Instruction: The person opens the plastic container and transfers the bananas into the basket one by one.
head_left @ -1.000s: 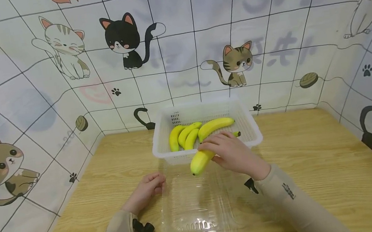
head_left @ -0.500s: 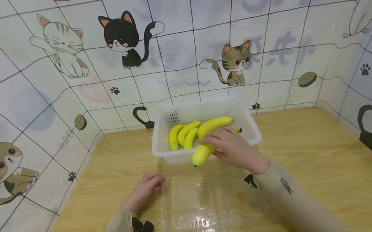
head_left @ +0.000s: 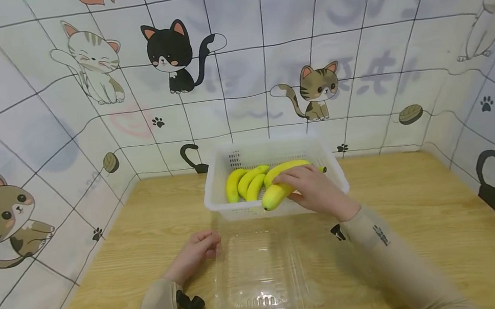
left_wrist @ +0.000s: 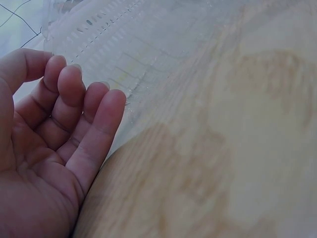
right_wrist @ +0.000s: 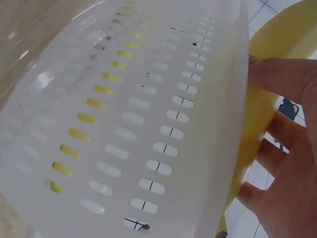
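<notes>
My right hand [head_left: 314, 190] grips a yellow banana [head_left: 276, 196] over the front rim of a white plastic basket [head_left: 231, 211]. The banana slants, its blunt end toward me and its dark stem tip showing beyond the fingers. In the right wrist view, thumb and fingers wrap the banana [right_wrist: 252, 124] just behind the slotted basket wall [right_wrist: 163, 119]. Several more bananas [head_left: 255, 187] lie inside the basket. Low at the left, my left hand [head_left: 195, 253] pinches the edge of a clear plastic container [head_left: 261, 266] between thumb and forefinger; the other fingers [left_wrist: 99, 129] are curled.
The wooden table [head_left: 402, 207] carries the basket at its back and the clear container in front of it. Tiled-pattern walls with cartoon cats [head_left: 177, 55] stand behind and at both sides.
My right hand has moved the banana back and slightly right, from over the clear container to the basket's front rim. The left hand stays in place.
</notes>
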Tool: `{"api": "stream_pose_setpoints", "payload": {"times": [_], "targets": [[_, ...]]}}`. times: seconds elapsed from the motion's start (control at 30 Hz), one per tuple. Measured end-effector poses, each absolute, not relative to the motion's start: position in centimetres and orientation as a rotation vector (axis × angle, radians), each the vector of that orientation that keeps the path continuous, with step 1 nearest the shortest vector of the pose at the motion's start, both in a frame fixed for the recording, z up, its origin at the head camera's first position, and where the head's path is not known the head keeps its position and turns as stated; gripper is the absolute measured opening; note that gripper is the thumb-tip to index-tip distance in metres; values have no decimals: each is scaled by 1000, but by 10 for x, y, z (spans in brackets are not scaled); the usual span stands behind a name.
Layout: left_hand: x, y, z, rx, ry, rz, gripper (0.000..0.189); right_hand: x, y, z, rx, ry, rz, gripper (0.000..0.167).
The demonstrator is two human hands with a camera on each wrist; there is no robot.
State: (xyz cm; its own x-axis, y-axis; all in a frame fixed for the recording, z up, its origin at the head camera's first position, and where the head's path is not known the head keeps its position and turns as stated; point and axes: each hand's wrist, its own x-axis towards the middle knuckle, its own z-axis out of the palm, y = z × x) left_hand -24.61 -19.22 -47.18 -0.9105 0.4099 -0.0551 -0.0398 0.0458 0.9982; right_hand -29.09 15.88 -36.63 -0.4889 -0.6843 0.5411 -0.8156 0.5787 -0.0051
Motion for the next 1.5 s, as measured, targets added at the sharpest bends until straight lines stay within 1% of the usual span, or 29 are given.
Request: {"api": "stream_pose_setpoints", "payload": {"times": [0.37,0.73,1.27,1.5], "targets": [[-248,-193,-474,388,1993,1931,23,-308,161,-363,1209,-2418,287,51],[-247,-194,-474,392,2013,1905,23,-325,155,-362,1151,-2605,275,48],[-247,-193,-475,378,2028,1898,27,-339,153,-367,1156,-2713,196,53],[-246,-193,-475,363,2008,1907,26,-350,155,-370,1188,-2730,141,49]]}}
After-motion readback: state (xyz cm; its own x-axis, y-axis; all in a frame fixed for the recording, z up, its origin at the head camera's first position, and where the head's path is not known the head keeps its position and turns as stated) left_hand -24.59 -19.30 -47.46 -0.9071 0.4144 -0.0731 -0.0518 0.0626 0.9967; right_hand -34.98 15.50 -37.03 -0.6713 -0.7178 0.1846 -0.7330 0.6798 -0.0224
